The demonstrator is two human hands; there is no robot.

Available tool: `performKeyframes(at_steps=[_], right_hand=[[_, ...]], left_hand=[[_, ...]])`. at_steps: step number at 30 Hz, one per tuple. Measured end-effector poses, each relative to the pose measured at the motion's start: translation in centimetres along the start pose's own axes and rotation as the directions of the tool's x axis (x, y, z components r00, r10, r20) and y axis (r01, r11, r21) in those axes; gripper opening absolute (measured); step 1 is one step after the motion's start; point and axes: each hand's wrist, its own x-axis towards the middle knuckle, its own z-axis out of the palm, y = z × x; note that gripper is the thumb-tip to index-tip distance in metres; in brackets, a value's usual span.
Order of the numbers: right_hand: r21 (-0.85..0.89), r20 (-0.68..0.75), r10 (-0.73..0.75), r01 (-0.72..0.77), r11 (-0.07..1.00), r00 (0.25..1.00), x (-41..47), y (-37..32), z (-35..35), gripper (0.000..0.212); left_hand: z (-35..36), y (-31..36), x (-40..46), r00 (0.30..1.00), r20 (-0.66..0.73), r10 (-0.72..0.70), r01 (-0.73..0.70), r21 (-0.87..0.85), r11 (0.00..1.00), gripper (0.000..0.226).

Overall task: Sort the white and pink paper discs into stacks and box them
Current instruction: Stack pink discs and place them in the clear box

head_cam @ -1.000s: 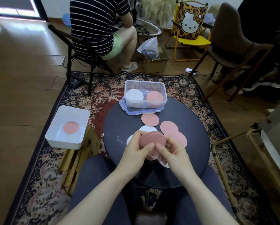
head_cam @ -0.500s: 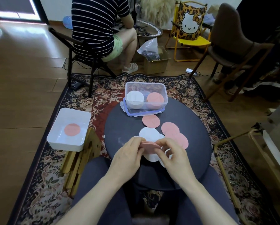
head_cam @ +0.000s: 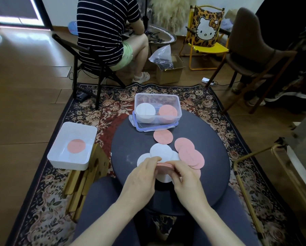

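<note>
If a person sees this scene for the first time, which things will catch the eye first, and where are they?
First, the two hands, left hand and right hand, gripping a pink stack low over the round dark table. Next, loose pink discs and white discs lie scattered just beyond them. At the table's far edge, a clear box holds one white and one pink stack side by side.

hands (head_cam: pixel 163 178): bare, no rings | forearms (head_cam: pixel 113 221): bare, sleeveless | legs (head_cam: pixel 98 201): dark grey-blue trousers

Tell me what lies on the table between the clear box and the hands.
In the head view, a single pink disc, then overlapping white discs, lie between the clear box and the hands.
</note>
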Motion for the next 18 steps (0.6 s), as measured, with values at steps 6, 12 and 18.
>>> performKeyframes(at_steps=[6, 12, 18], right_hand=[[0.238, -0.098, 0.060, -0.035, 0.971, 0.993, 1.4, -1.0, -1.0, 0.041], [0.462, -0.140, 0.149, -0.068, 0.884, 0.979, 5.1, -1.0, -2.4, 0.020], [0.392, -0.184, 0.071, 0.007, 0.920, 0.980, 10.0, -0.9, -3.8, 0.024]], left_hand=[[-1.3, 0.7, 1.9, 0.999, -0.013, -0.041, 0.038, -0.193, 0.980, 0.044], [-2.1, 0.3, 6.3, 0.973, -0.091, -0.211, 0.122, -0.573, 0.811, 0.045], [-2.7, -0.9, 12.9, 0.956, -0.113, -0.271, 0.144, -0.624, 0.768, 0.043]])
